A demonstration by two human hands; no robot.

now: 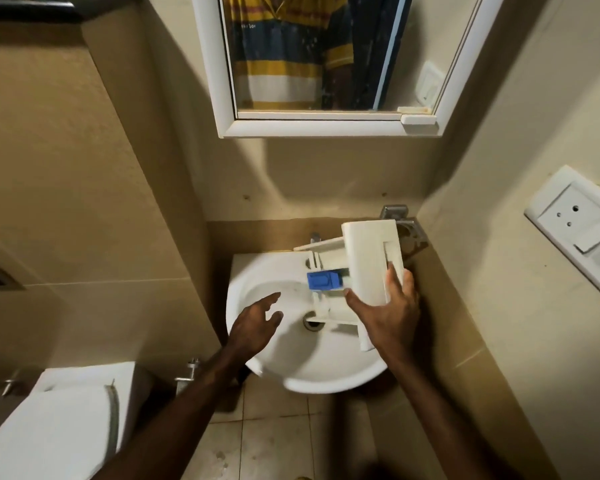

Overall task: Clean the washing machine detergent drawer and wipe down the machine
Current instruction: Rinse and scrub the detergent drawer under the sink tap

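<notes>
Holding detergent drawer (371, 265) over sink (257, 271): right hand (388, 313) | left hand (253, 323) spread, empty | mirror (326, 64) above

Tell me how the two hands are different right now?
The right hand holds the white front panel of the detergent drawer, thumb and fingers around its lower end; the left hand holds nothing. The left hand's fingers are loosely spread over the basin of the sink, while the right hand sits at the sink's right side. Both reach forward from bare arms over the same sink.
</notes>
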